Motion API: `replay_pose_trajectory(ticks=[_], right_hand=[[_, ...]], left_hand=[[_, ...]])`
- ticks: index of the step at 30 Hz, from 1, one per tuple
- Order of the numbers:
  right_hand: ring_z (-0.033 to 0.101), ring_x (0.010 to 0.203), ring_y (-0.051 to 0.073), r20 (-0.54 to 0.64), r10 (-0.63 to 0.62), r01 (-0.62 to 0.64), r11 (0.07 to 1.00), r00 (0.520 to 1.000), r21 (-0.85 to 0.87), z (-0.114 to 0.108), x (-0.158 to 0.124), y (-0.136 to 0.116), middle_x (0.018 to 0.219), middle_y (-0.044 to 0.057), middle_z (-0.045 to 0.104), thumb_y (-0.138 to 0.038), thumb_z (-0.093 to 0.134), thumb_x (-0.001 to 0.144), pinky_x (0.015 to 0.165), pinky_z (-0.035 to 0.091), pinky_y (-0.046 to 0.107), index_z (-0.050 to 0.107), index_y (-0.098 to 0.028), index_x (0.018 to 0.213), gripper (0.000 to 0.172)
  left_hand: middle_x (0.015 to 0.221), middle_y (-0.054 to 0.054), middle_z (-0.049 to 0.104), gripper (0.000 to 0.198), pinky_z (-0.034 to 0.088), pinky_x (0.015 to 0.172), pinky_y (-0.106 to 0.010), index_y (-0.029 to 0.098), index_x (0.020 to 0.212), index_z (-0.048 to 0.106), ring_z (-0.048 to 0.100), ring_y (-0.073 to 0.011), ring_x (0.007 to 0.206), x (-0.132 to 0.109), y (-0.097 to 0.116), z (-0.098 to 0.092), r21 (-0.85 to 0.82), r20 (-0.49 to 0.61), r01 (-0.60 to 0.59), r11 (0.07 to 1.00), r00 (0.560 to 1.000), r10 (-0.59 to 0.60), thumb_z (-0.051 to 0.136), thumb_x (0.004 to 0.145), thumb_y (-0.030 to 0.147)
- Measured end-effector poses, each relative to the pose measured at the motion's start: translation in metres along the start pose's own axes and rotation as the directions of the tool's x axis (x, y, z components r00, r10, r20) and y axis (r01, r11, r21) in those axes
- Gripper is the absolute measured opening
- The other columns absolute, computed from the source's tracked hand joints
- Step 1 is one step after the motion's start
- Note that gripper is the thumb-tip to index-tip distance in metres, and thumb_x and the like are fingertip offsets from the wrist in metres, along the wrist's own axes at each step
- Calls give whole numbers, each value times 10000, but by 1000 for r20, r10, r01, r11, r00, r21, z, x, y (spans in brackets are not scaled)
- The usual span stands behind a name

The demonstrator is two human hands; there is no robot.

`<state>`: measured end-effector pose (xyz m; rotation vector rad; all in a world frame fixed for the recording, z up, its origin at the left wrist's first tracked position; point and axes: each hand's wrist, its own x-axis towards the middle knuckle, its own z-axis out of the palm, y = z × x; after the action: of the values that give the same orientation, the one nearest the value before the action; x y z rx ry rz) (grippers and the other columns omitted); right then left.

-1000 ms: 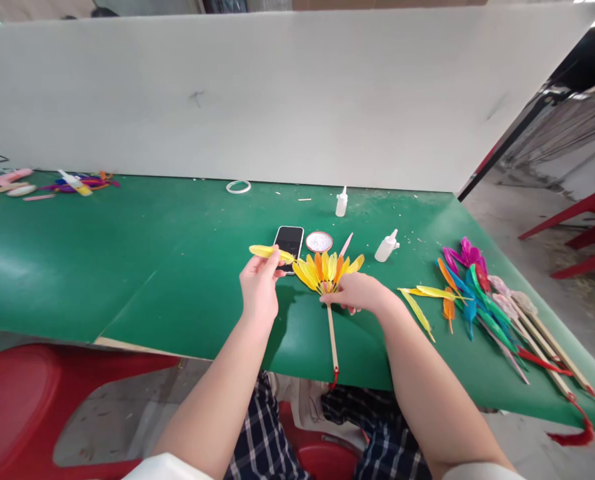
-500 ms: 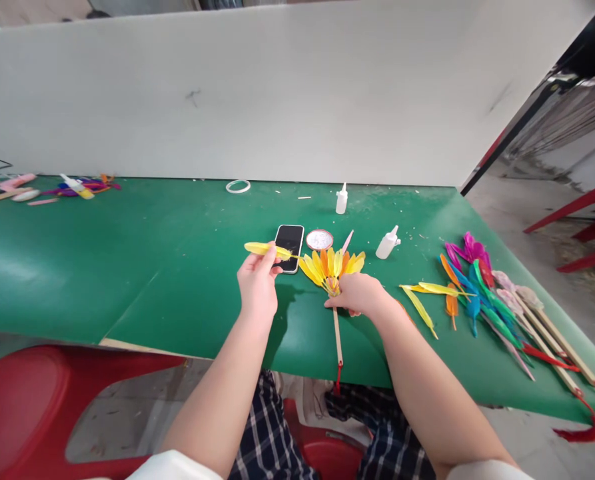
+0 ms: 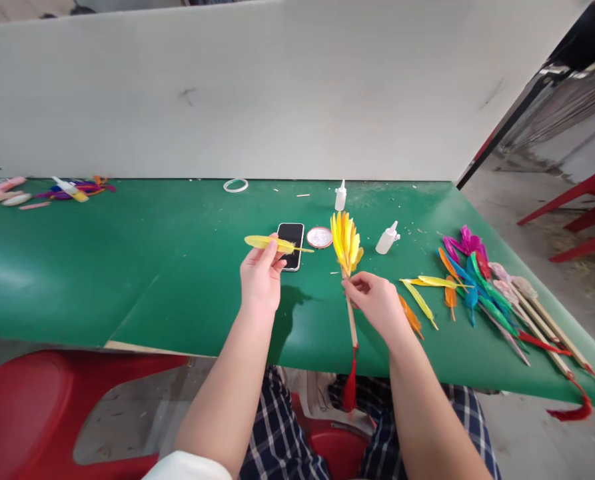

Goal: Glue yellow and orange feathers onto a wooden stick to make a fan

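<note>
A single yellow feather (image 3: 282, 246) is pinched between the thumb and fingers of my left hand (image 3: 261, 277), its quill pointing right, over the phone (image 3: 296, 233). My right hand (image 3: 374, 299) is closed on the wooden handle of a feather fan (image 3: 346, 243), just below its yellow and orange feathers. The fan stands nearly upright, and a red tassel (image 3: 350, 387) hangs from the handle's lower end past the table edge. Beside my right hand lie loose yellow feathers (image 3: 424, 303) and an orange feather (image 3: 410, 316).
Two white squeeze bottles (image 3: 340, 197) and a round red-rimmed dish (image 3: 320, 237) stand behind the fan. At right lie coloured feathers (image 3: 492, 287) and several tasselled sticks (image 3: 547, 327). A white ring (image 3: 236, 186) rests near the partition (image 3: 277, 93). A red chair (image 3: 22, 413) stands at left.
The fan has been lifted and turned, so its feathers look bunched rather than spread. My right hand has moved from the feather base down to the handle. The left hand still holds its feather.
</note>
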<state>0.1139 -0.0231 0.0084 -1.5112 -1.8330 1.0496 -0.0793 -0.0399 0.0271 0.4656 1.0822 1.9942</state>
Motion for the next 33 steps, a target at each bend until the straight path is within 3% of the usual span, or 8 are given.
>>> replay_pose_trajectory(ticks=[2, 4, 8, 14, 17, 23, 29, 33], right_hand=[[626, 644, 183, -22, 36, -28, 960, 999, 279, 5, -2, 2, 665, 21, 649, -459, 560, 715, 592, 492, 297, 563, -209, 702, 250], [635, 652, 179, -20, 58, -40, 860, 998, 509, 11, 0, -1, 659, 18, 642, -450, 617, 675, 602, 519, 303, 555, -197, 715, 264], [609, 602, 128, -66, 78, -2, 663, 995, 749, 21, 14, -20, 632, -14, 610, -385, 698, 610, 582, 542, 269, 586, -168, 752, 282], [586, 561, 82, -37, -12, 38, 537, 999, 843, 21, 35, -48, 707, -27, 604, -291, 723, 591, 566, 536, 238, 610, -157, 845, 309], [583, 554, 82, -25, -93, 67, 487, 995, 871, 23, 42, -43, 742, -38, 581, -263, 710, 605, 504, 510, 223, 584, -184, 847, 283], [444, 472, 27, 104, -131, -51, 362, 986, 931, 32, 46, -28, 759, -21, 570, -219, 641, 651, 387, 335, 164, 564, -173, 798, 172], [415, 493, 49, 170, -170, -107, 327, 971, 939, 31, 42, -33, 688, -34, 506, -164, 546, 638, 382, 293, 177, 544, -170, 770, 132], [396, 490, 44, 169, -192, -93, 355, 967, 930, 32, 40, -33, 753, -21, 540, -157, 546, 628, 380, 292, 178, 545, -171, 795, 168]], left_hand=[[742, -6, 665, 282, 442, 493, -128, 177, 878, 685, 598, -48, 604, -1, 2, 0, -29, 46, 8, 1000, 999, -7, 747, 615, 256], [710, -2, 662, 267, 441, 473, -115, 176, 861, 687, 590, -42, 577, -2, 4, 1, -59, 100, 35, 998, 995, -29, 749, 611, 247], [657, -1, 661, 271, 462, 469, -108, 159, 811, 694, 584, -43, 531, -4, 4, 4, -29, 218, 137, 990, 968, -128, 776, 559, 218], [702, -7, 674, 262, 499, 540, -121, 138, 797, 694, 599, -47, 558, 1, -3, 5, 51, 168, 149, 988, 974, -155, 774, 550, 175], [744, -18, 678, 247, 504, 582, -123, 128, 795, 693, 614, -53, 606, 6, -9, 5, 79, 101, 166, 983, 980, -173, 764, 561, 158], [820, -35, 680, 235, 504, 630, -145, 129, 779, 689, 627, -70, 681, 11, -23, 6, 78, 42, 136, 988, 989, -139, 762, 557, 151], [787, -23, 672, 238, 495, 640, -153, 138, 793, 689, 616, -63, 670, 10, -26, 8, 92, 37, 70, 993, 997, -73, 759, 570, 182], [801, -20, 669, 222, 487, 636, -148, 135, 775, 684, 608, -54, 662, 8, -25, 8, 86, 39, 42, 995, 998, -46, 757, 573, 190]])
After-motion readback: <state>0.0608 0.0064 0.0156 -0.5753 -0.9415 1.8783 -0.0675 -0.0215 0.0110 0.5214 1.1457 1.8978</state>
